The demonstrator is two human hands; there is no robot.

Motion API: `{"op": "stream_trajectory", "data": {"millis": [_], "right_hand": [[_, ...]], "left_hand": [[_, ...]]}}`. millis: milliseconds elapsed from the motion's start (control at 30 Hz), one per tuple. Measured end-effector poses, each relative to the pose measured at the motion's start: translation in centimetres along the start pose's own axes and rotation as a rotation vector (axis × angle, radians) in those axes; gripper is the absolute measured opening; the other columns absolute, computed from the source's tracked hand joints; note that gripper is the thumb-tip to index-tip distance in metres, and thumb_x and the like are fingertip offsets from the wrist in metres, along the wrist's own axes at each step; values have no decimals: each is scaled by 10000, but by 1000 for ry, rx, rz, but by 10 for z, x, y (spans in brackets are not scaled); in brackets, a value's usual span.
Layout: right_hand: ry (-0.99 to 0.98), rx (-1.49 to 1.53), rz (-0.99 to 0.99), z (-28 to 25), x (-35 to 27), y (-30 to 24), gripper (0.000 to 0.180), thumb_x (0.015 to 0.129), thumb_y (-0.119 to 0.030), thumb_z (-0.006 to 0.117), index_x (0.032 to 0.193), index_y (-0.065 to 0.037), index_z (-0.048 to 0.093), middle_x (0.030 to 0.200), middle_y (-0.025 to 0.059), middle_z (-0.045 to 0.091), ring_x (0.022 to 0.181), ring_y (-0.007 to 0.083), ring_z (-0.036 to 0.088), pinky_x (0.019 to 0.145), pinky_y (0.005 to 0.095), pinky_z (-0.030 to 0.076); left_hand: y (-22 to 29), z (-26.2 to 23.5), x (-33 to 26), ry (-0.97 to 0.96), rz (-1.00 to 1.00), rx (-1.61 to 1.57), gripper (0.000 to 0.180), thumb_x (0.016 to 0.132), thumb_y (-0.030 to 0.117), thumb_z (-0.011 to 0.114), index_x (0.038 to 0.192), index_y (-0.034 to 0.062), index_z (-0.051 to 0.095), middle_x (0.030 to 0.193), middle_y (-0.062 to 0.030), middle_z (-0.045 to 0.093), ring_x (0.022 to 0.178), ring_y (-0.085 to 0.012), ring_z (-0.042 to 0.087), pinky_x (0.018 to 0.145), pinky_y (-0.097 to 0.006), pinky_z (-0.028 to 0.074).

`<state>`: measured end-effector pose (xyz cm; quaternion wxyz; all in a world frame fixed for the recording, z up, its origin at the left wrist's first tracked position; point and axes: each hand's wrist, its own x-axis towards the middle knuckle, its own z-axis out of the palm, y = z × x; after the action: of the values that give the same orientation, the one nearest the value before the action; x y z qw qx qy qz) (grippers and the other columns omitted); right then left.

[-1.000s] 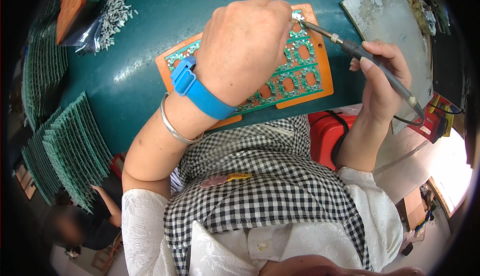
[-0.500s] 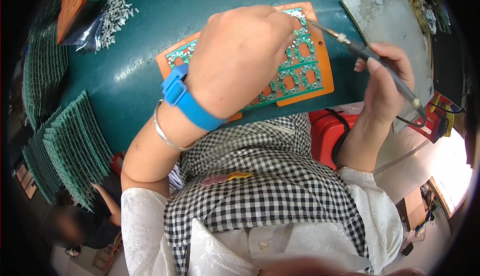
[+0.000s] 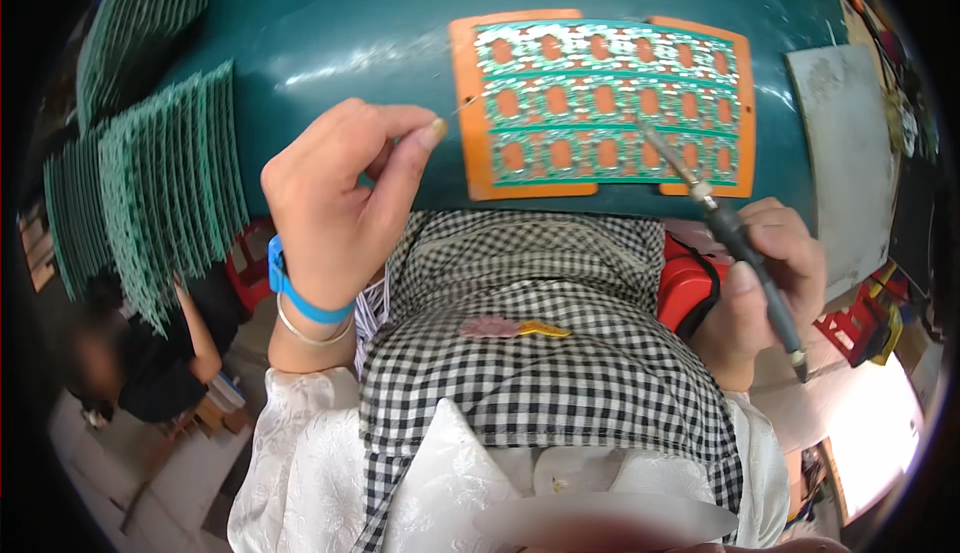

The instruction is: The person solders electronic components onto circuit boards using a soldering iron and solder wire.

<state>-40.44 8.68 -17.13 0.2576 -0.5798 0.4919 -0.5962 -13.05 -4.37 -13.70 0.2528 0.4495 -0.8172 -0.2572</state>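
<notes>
I count one green circuit panel (image 3: 610, 103) in one orange carrier frame (image 3: 470, 123), one soldering iron (image 3: 735, 238), and two fanned stacks of green boards (image 3: 170, 183) at the worktop's left edge.

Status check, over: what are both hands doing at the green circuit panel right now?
Left hand pinches thin solder wire beside the circuit panel. Right hand grips soldering iron, tip on the panel. Nothing between.

The person wears a black-and-white checked fabric apron (image 3: 540, 353) over a white patterned long-sleeved shirt (image 3: 300, 453). Just above the shirt's left cuff, the left wrist carries a bright blue band (image 3: 290, 288) and a thin silver metal bangle (image 3: 310, 331). A small pink-and-yellow mark (image 3: 512, 329) sits on the apron's chest.
</notes>
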Motion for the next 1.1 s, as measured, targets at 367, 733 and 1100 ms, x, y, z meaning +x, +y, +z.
{"op": "stream_trajectory", "data": {"millis": [367,733,1100], "right_hand": [[-138,-155,-5,40,4,23,264,695,23,704,945,47,623,737,134,627,605,208,599,537,283,456],[-149,-232,38,48,3,24,256,683,24,720,921,52,629,769,146,652,649,219,632,586,294,496],[-135,-274,54,47,3,18,232,679,21,711,894,58,631,752,145,650,632,228,633,593,298,503]], "left_hand": [[-22,50,-4,83,90,-36,87,742,10,731,774,41,656,624,-63,549,523,-218,539,468,-327,421],[-30,65,2,92,164,-69,71,770,7,740,816,27,690,640,-45,567,508,-121,516,462,-250,399],[-27,64,2,67,182,-70,79,773,2,743,815,14,676,654,-44,577,522,-114,524,470,-242,403]]}}
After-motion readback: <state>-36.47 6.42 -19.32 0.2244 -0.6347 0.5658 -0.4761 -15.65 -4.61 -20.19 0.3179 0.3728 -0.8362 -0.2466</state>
